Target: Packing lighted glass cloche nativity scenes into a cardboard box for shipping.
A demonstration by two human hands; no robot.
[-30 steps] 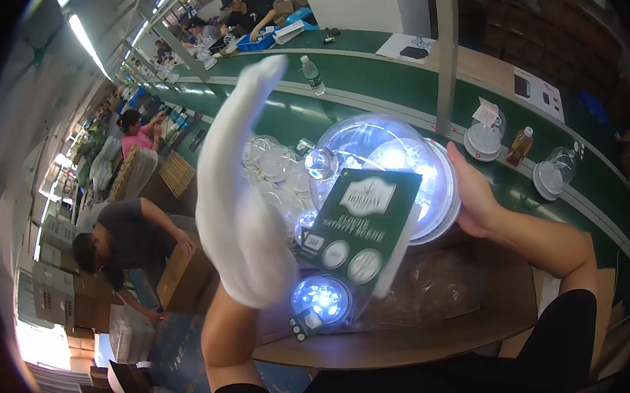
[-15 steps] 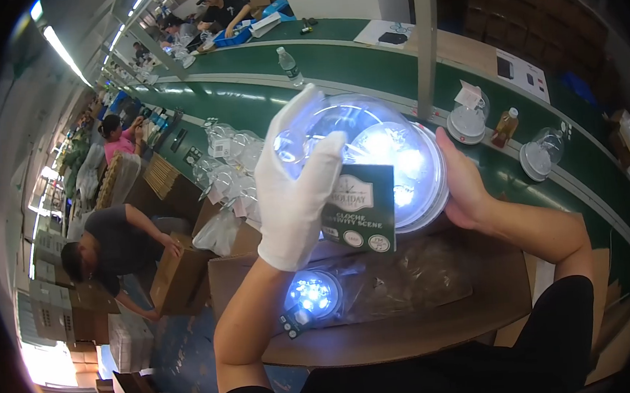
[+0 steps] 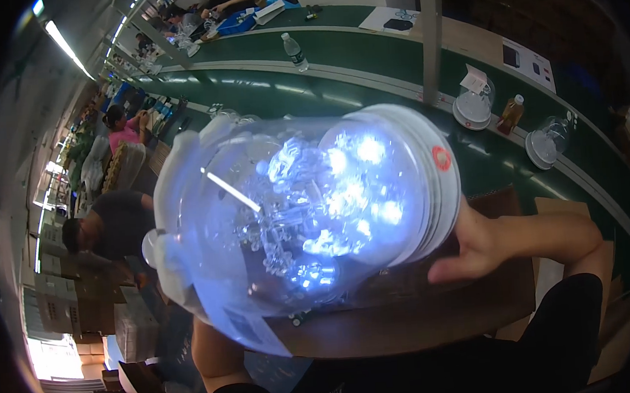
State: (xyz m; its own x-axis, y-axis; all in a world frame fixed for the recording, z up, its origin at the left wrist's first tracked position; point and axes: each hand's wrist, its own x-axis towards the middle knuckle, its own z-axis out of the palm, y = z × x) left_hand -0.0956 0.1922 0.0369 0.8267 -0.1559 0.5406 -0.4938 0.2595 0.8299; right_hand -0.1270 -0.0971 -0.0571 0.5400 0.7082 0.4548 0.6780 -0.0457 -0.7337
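A clear dome cloche (image 3: 308, 197) with lit figures inside lies on its side between my hands, close up and filling the middle. Its white base (image 3: 431, 181), with a red round mark, faces right. My left hand (image 3: 176, 250), in a white glove, wraps the rounded dome end. My bare right hand (image 3: 472, 247) supports the base, its fingers mostly hidden behind it. A tag (image 3: 244, 325) hangs from the dome end, blurred and seen edge-on. Below is an open cardboard box (image 3: 440, 315); the glow of a second lit cloche (image 3: 313, 275) shows through the dome.
On the green conveyor bench (image 3: 337, 93) stand a water bottle (image 3: 295, 52), an amber drink bottle (image 3: 511, 113) and two cloches (image 3: 473, 101) (image 3: 545, 144). A metal post (image 3: 431, 35) rises from it. A co-worker (image 3: 105, 226) bends at the left; others sit farther along.
The cloche has come closer and tipped onto its side, dome end to the left. My left hand has moved left and down around that end. The tag has swung down and left.
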